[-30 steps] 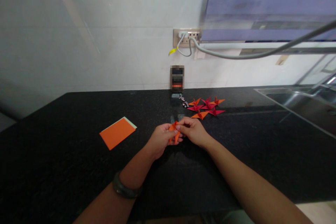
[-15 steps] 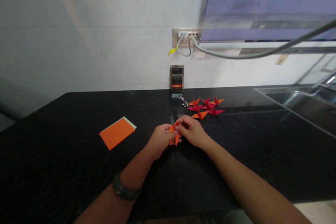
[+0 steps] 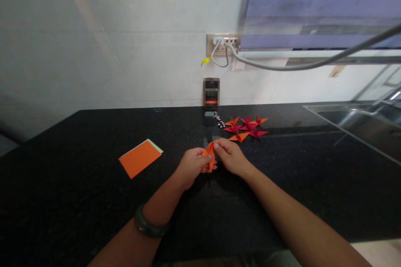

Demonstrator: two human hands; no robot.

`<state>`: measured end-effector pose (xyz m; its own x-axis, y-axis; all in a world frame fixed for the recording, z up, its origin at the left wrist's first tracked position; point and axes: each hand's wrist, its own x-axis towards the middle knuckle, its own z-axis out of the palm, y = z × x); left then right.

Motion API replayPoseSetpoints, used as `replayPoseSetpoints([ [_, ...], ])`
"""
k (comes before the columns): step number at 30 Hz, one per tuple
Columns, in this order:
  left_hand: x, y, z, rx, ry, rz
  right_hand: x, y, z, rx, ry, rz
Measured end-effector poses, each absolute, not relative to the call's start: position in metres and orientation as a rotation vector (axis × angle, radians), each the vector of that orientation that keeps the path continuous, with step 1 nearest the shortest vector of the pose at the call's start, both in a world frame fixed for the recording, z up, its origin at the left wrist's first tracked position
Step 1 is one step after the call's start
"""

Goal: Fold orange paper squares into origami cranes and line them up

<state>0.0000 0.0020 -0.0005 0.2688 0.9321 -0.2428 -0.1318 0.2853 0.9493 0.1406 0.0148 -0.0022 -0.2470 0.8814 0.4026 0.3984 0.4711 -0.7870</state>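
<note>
A small folded orange paper [image 3: 209, 158] is pinched between both hands just above the black countertop [image 3: 78, 200]. My left hand [image 3: 191, 166] grips its left side with closed fingers. Fingertips of my right hand [image 3: 231, 156] pinch the paper's upper right edge. A dark band sits on my left wrist.
A stack of orange paper sheets [image 3: 139, 158] lies to the left of my hands. Several folded red and orange paper cranes [image 3: 246, 128] sit behind them. A small dark device [image 3: 211, 92] leans against the wall under a socket [image 3: 223, 44] with cables. A steel sink [image 3: 360, 123] is at the right.
My right fingers have shifted along the orange paper's top, and a flap now stands up taller between the hands. The arms have hardly moved.
</note>
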Motion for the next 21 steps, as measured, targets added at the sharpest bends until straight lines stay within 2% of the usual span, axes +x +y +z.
replayPoseSetpoints([
  [4,0.0010,0.0012,0.0000,1.052,1.001,0.920,0.1393,0.0127,-0.0035,-1.101,-1.764,0.796],
  [11,0.0038,-0.0002,0.0000,1.068,1.048,0.854,0.1353,0.0130,-0.0042,-1.153,-1.761,0.787],
  [21,0.0026,-0.0009,0.0013,1.108,1.033,0.823,0.1369,0.0154,-0.0068,-1.167,-1.602,1.020],
])
